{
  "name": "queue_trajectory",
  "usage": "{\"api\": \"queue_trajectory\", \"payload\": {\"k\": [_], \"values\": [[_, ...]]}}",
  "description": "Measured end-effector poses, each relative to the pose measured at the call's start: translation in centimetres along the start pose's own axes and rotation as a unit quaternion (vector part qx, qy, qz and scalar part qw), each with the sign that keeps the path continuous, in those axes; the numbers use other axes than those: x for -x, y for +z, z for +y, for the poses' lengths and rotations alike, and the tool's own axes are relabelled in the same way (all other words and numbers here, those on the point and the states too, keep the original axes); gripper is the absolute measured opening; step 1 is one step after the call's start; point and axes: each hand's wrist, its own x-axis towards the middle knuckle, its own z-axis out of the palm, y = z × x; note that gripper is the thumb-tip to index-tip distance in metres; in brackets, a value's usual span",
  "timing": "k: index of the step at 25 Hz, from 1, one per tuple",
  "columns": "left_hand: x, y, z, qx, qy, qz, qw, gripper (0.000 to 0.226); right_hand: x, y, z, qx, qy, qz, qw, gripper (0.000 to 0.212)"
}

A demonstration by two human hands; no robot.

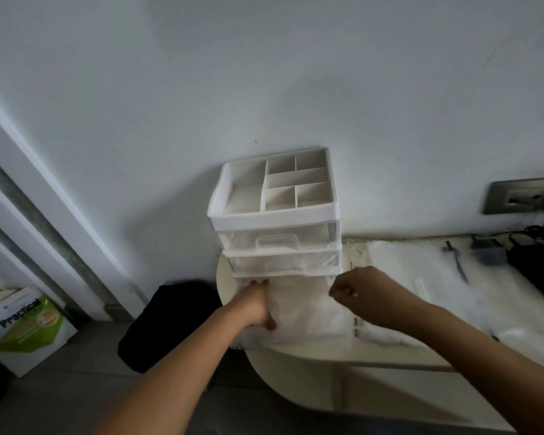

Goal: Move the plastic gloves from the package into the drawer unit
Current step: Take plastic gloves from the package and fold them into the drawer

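A white drawer unit [274,221] with clear drawers stands against the wall at the table's left end. In front of its lowest level lies a translucent stack of plastic gloves [302,309]. My left hand [258,304] grips the stack's left edge, fingers curled toward the unit and thumb on the near side. My right hand [357,291] is curled at the stack's right edge and seems to pinch the thin plastic. The clear package [357,326] with a printed label lies under my right wrist. Whether the lowest drawer is pulled out under the gloves is hard to tell.
The cream table [296,351] has a rounded left end. More clear plastic [421,271] covers it to the right, with black cables and a charger [534,262] below a wall socket [522,196]. On the floor at left are a black bag [170,318] and a green-white box [25,328].
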Motion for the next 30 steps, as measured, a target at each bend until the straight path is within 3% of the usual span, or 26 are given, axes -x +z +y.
{"api": "queue_trajectory", "payload": {"k": [3,4,8,11,15,19,24,28,30], "values": [[1.6,-1.8,1.1,0.038,0.027,0.081,0.996,0.016,0.9,-1.9,3.2,-0.006,0.045,0.051,0.998,0.021],[2.1,-2.4,1.9,0.044,0.030,0.116,0.992,0.016,1.1,-2.4,4.6,0.017,0.069,0.068,0.995,0.023],[4.2,-3.5,6.9,0.075,0.118,0.233,0.962,0.050,3.0,-4.0,12.6,0.105,0.249,0.099,0.958,0.034],[5.2,-2.9,11.3,0.114,0.197,0.235,0.945,0.047,5.1,-3.6,17.2,0.147,0.334,0.002,0.931,0.039],[4.3,-1.0,16.6,0.166,0.253,0.168,0.938,0.029,6.9,-2.2,18.8,0.099,0.306,-0.019,0.947,0.048],[3.0,1.8,21.0,0.153,0.270,0.088,0.947,0.051,8.3,-2.3,18.8,0.107,0.246,0.044,0.962,0.034],[1.0,6.6,23.4,0.012,0.202,-0.021,0.979,0.086,9.1,-2.4,19.5,0.048,0.251,0.152,0.955,0.013],[0.7,9.2,23.2,0.000,0.208,0.027,0.978,0.112,8.7,-1.5,20.8,0.038,0.242,0.153,0.957,0.014],[0.4,9.7,23.2,0.002,0.212,0.057,0.976,0.113,8.8,-1.1,21.0,0.036,0.239,0.093,0.966,0.046]]}}
